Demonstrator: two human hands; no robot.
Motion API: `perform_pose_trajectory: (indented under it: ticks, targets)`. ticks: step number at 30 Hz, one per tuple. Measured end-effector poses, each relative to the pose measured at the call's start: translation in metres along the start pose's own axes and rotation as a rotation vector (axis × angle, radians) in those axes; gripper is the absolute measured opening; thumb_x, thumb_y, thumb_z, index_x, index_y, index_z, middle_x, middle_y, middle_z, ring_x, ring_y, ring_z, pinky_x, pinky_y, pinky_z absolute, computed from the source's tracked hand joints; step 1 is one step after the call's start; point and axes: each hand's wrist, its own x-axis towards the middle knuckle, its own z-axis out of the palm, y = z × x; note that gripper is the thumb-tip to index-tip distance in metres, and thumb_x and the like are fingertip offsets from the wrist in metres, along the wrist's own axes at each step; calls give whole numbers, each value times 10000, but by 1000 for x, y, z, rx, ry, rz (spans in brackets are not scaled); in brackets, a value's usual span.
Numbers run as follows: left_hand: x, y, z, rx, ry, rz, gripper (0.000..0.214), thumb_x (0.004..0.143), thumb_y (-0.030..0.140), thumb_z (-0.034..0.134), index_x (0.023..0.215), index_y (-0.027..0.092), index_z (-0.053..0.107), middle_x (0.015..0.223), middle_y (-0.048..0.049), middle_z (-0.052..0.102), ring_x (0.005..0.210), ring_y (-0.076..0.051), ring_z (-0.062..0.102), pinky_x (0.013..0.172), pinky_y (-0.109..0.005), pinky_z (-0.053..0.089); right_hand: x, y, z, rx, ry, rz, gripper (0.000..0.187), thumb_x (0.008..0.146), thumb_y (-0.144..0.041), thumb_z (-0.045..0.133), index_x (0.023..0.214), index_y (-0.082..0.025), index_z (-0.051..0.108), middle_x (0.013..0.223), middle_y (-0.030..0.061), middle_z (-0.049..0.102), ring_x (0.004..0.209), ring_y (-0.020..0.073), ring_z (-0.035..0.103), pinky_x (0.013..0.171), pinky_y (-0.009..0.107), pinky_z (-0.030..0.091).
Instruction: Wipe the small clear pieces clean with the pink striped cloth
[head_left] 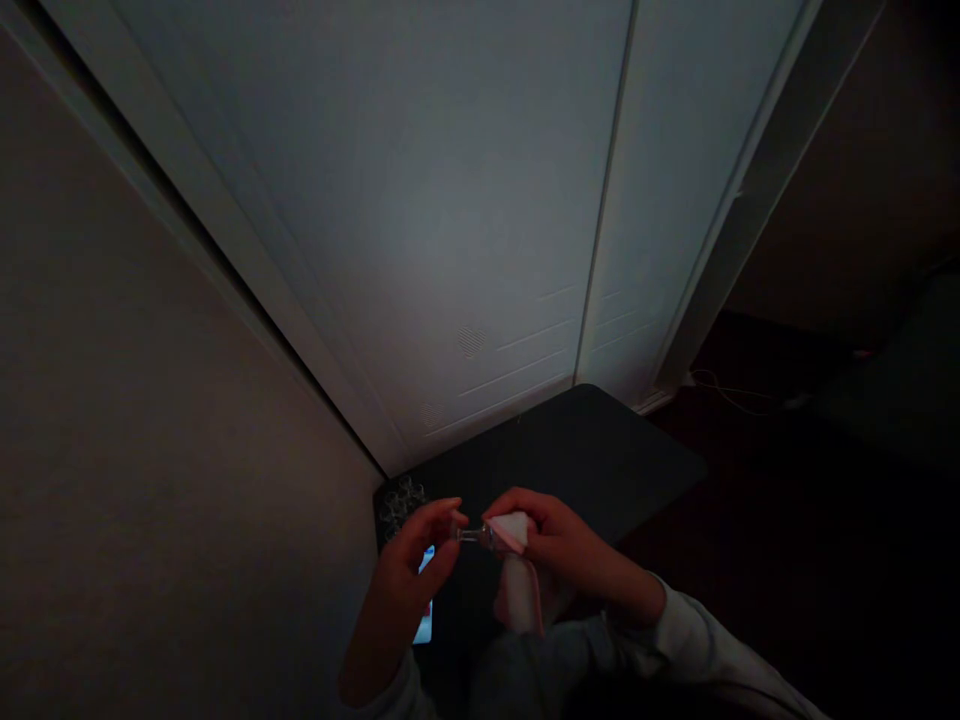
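Observation:
My left hand pinches one end of a small clear stemmed glass between thumb and fingers. At the glass's other end, my right hand is closed round a pink and white cloth that presses against it. Part of the cloth hangs down below the right hand. The glass lies roughly sideways above a dark table; its ends are partly hidden by fingers and cloth. Several similar small clear glasses stand at the table's left corner, just beyond my left hand.
A lit phone screen shows beside my left wrist, partly covered by it. White panelled doors rise behind the table, and a plain wall is close on the left. A thin cable lies on the dim floor at right.

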Motion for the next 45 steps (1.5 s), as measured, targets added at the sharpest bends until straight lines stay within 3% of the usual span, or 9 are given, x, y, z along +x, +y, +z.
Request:
perform_pose_trajectory:
  ticks: [5,8,13,19,27,34,39,45]
  targets:
    - [3,3,1,14,74,-59,340,773,398,573,1022,175,633,701,0,612,648,-147,560,608,-247,446,-1,-3,0,-66,10,-45,234,695,-92,594,895,-177,680,826,0,659,724,135,564,635,230,410]
    - [3,6,2,40,73,-75,333,786,417,552,997,174,638,640,18,570,593,-133,521,572,-237,418,-1,-4,1,-91,6,-55,228,706,-106,587,901,-176,681,823,2,660,717,132,561,631,228,403]
    - [2,8,6,-26,44,-111,269,749,408,593,903,192,639,678,12,590,596,-135,542,558,-235,413,-2,-7,2,-138,-8,-48,224,721,-149,582,920,-174,681,827,14,675,709,141,570,624,234,407]
    - [5,1,6,-94,22,-124,193,704,342,646,822,193,615,661,28,583,573,-111,518,539,-214,400,-3,-9,0,-209,-12,-76,316,681,-66,520,932,-168,684,866,25,694,752,152,593,659,240,419]
    - [8,-1,6,-111,-9,-122,347,723,429,632,968,185,597,697,16,602,569,-116,511,523,-223,391,-3,-7,0,-272,14,-93,370,664,-31,477,934,-179,682,877,22,704,770,155,611,674,237,430]
    - [10,-1,4,0,-31,-136,319,719,475,602,756,159,620,540,34,541,510,-106,442,511,-217,348,-4,-9,0,-278,19,-93,362,670,-36,474,939,-165,680,869,33,708,743,152,614,647,234,429]
    - [9,-2,2,9,-36,-131,277,733,424,597,821,165,644,568,40,543,551,-108,453,543,-213,357,-4,-4,-2,-280,15,-115,369,669,-30,478,946,-171,677,884,28,709,763,150,615,658,231,427]
    - [7,-8,-1,0,-75,-176,300,734,391,627,954,187,647,736,3,648,619,-118,540,554,-208,398,-3,-3,-4,-268,25,-88,384,646,-20,470,924,-180,682,851,15,700,739,148,603,652,233,425]
